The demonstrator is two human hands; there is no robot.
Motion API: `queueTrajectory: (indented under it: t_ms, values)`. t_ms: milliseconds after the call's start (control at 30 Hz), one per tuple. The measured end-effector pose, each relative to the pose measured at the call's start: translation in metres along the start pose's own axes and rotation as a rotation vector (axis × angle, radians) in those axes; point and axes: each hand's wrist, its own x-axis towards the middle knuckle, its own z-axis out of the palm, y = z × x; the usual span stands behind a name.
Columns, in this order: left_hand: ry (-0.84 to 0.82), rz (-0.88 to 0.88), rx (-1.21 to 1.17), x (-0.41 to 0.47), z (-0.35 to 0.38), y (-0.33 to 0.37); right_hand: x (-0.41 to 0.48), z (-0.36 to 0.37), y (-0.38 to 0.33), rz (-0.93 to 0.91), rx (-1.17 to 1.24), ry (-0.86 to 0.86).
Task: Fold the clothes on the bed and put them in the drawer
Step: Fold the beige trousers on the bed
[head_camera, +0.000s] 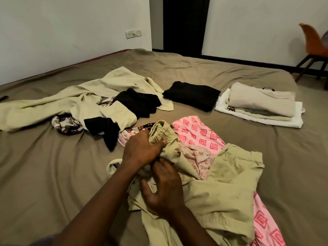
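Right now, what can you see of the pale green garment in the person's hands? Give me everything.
The pale green garment looks like thin, plain woven cotton, with a stitched hem and a gathered band at its far end. It is unfolded and crumpled, spread over the near part of the bed and partly over a pink diamond-print garment. The left hand grips the gathered band. The right hand pinches the fabric just below it.
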Motion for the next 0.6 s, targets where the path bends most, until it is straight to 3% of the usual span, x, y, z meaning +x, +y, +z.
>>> queueTrajectory:
  t_ms: [133, 267, 367, 500, 600]
  values:
    - [0.031, -0.064, -0.130, 0.000, 0.003, -0.003, 0.006, -0.015, -0.002, 0.075, 0.174, 0.003]
    - [-0.031, -0.040, -0.154, 0.004, -0.022, 0.014, 0.019, -0.061, -0.005, 0.141, 0.271, 0.322]
    - [-0.078, 0.051, -0.140, 0.013, -0.070, 0.049, 0.048, -0.112, 0.003, 0.388, 0.276, 0.465]
    - [0.058, 0.322, -0.077, 0.028, -0.141, 0.134, 0.086, -0.183, 0.018, 0.917, 0.460, 0.100]
    - [0.237, 0.495, -0.106, 0.029, -0.189, 0.223, 0.092, -0.226, 0.014, 1.028, 0.567, -0.180]
